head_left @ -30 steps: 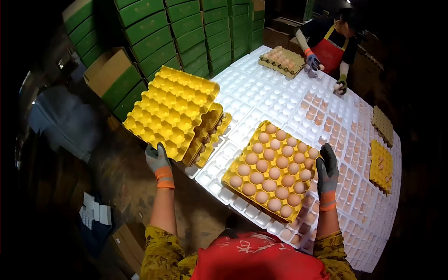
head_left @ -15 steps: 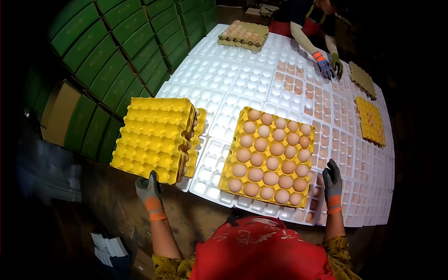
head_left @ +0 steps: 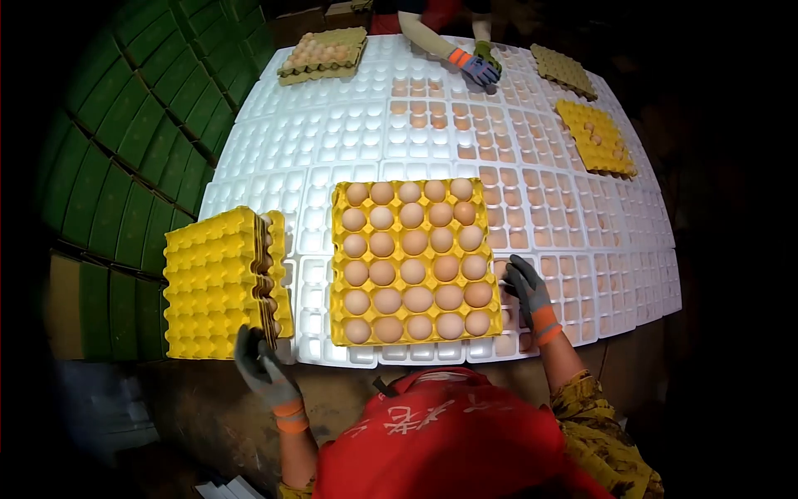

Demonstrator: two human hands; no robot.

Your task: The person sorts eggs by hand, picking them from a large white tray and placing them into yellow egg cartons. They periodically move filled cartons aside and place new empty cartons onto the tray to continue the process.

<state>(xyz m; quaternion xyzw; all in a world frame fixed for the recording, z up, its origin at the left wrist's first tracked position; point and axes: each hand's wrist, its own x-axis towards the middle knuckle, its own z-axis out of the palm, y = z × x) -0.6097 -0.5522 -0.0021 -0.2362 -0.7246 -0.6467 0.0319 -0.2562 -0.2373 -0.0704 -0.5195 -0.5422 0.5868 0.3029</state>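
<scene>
The yellow egg tray [head_left: 413,259], filled with brown eggs [head_left: 413,271], lies flat on the white foam trays [head_left: 349,137] straight in front of the person, with its longer side running away from the body. The right hand [head_left: 528,293] is just off the tray's right edge, near its near corner. Its grip is released, and the fingers [head_left: 514,274] are spread and reach leftward to that edge without closing round it. To the left of the egg tray, with a narrow strip of white foam between them, stands a stack of yellow trays [head_left: 218,283], its long side also pointing away. The left hand [head_left: 262,366] is at the stack's near right corner, with fingers raised against it, but I cannot tell whether that grip is clenched on the corner or only resting there. So each hand is nearest its own thing: the right to the egg tray, the left to the stack. Far beyond the egg tray, a co-worker's gloved hands [head_left: 475,65] rest on the foam.
</scene>
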